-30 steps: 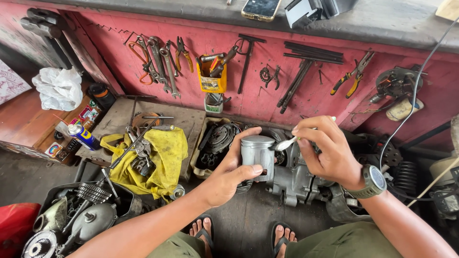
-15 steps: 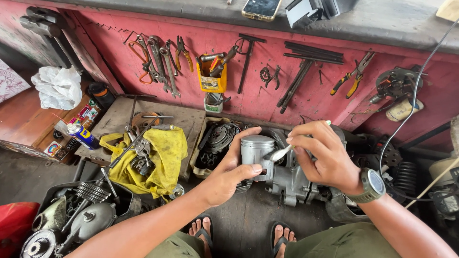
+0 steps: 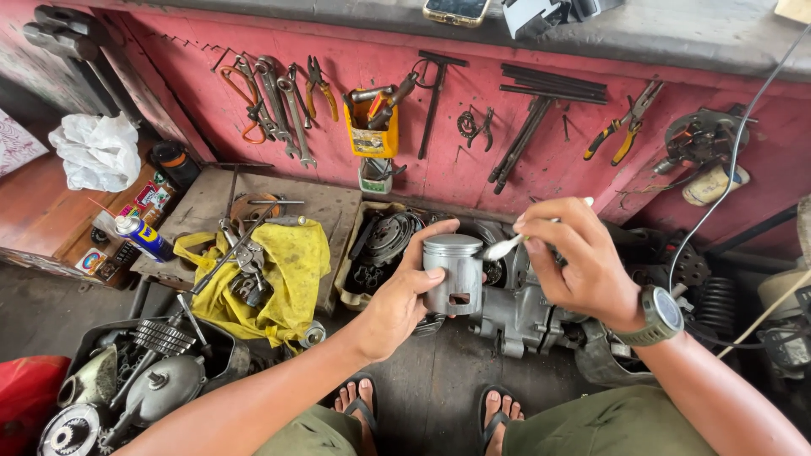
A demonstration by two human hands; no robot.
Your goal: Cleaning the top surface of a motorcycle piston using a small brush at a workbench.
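Bottom centre: two bare feet in dark flip-flops (image 3: 427, 405) on gray concrete floor, olive shorts at the frame edge.

Just above, mid-frame: left hand (image 3: 397, 295) wraps a dull-metal piston (image 3: 452, 272), a short cylinder w/ flat crown, ring grooves near the top and 1 rectangular cutout low in the skirt. Fingers curled round the back, thumb pressed on the front, so it's gripped firm and upright. Right hand (image 3: 583, 270), gray wristwatch (image 3: 661, 314) on the wrist, pinches a thin white brush (image 3: 515, 243); fingertips closed on the handle, pale bristle end touching the piston's upper right edge. Piston sits centre frame, held above a rough cast-alu engine case (image 3: 524, 321) on the floor.

Lower left: black tub (image 3: 224, 346) full of greasy metal parts, incl. 1 finned disc and rounded covers. Beside it a crumpled yellow cloth (image 3: 291, 270) w/ wrenches lying on it. Left of that, 1 blue-and-yellow spray can (image 3: 139, 236) on its side. Centre: shallow tray (image 3: 351, 270) w/ black clutch rings.

Further back, upper half: scuffed red wall (image 3: 541, 169) w/ hung tools, abt 3 long wrenches and 1 orange-handled plier at left, 1 yellow-handled plier (image 3: 621, 131) at right, a bunch of dark rods, 1 yellow box (image 3: 370, 131) stuffed w/ tools. Far left: 1 white plastic bag (image 3: 97, 152). Top edge: gray ledge w/ 1 phone (image 3: 456, 10).
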